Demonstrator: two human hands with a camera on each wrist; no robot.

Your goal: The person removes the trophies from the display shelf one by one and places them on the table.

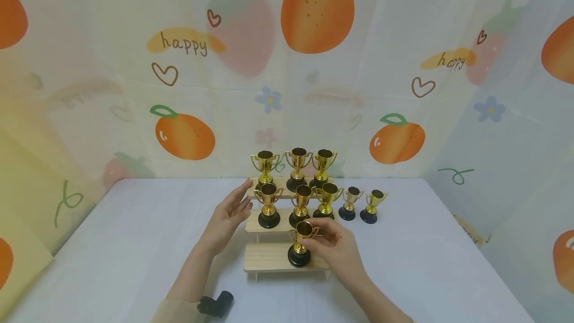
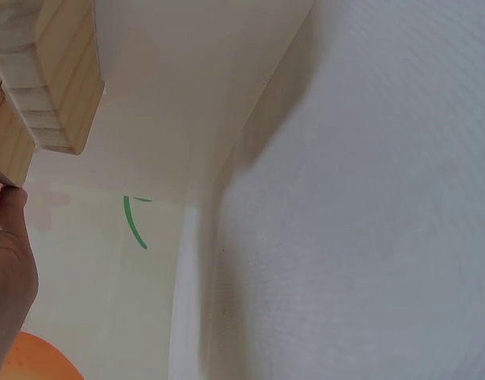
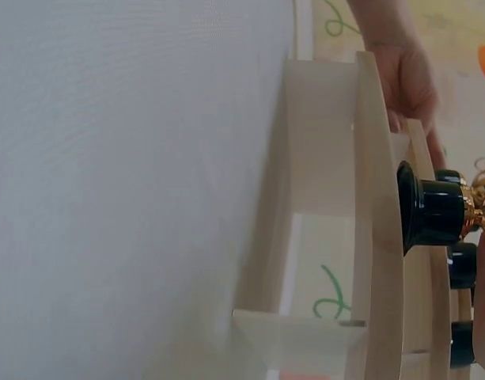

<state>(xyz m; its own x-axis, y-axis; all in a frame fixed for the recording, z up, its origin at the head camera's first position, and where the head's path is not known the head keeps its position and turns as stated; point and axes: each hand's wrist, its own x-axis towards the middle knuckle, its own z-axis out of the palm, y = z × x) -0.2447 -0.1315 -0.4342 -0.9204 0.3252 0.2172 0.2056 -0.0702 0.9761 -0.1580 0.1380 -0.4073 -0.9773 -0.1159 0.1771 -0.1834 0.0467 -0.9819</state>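
Surface (image 1: 134,243): pale and cloth-covered, it carries the stand, two loose trophies and both forearms; a fruit-printed backdrop (image 1: 179,64) rises behind it and at the sides.
Stepped stand (image 1: 269,259): a wooden three-tier riser at the middle of the surface, steps climbing away from the person. The top step bears three gold trophies (image 1: 298,162) in a row, the middle step three more (image 1: 301,202), the lowest step one.
Held trophy (image 1: 301,243): it stands upright on the lowest step, long axis vertical, black base down on the wood, open cup up, handles out to either side.
Right hand (image 1: 337,245): its fingers curl round the held trophy's cup and stem from the right side; the wrist view shows the black base seated on the step's board.
Left hand (image 1: 228,213): fingers straight and relaxed, touching the left end of the stand at the middle step, holding nothing.
Loose trophies (image 1: 362,204): two small ones stand upright on the surface just right of the stand, clear of both hands.
Dark object (image 1: 216,304): a small black item lying by the left sleeve; what it is cannot be told.
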